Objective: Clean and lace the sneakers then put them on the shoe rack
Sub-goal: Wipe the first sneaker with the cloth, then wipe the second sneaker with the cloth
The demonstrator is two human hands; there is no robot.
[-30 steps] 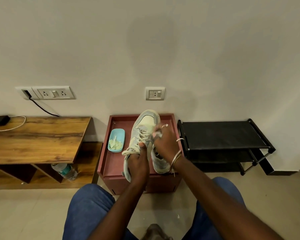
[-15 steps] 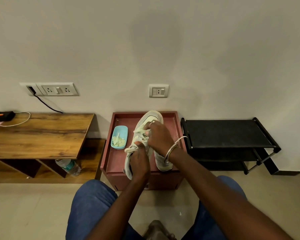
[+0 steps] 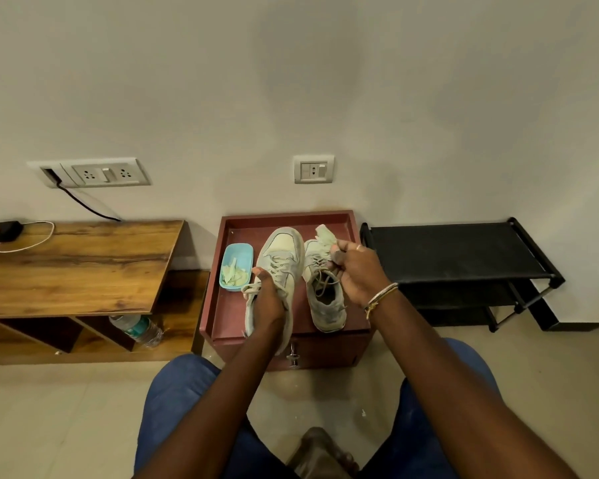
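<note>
Mid-frame over the cabinet (image 3: 227,316), L hand (image 3: 267,302) grips one sneaker (image 3: 281,250) & R hand (image 3: 358,271) pinches a wipe (image 3: 325,234) above the 2nd sneaker (image 3: 327,302) (rack (image 3: 457,254) at right), so I'd brace firmly & wipe toe-to-heel w/ short strokes.

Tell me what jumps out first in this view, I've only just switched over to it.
Dead centre, the left hand grips a pale sneaker over the maroon cabinet. The right hand pinches a crumpled wipe above the second sneaker, which rests on the cabinet top. A blue tub of wipes sits left of the shoes, and the black shoe rack stands to the right.
</note>
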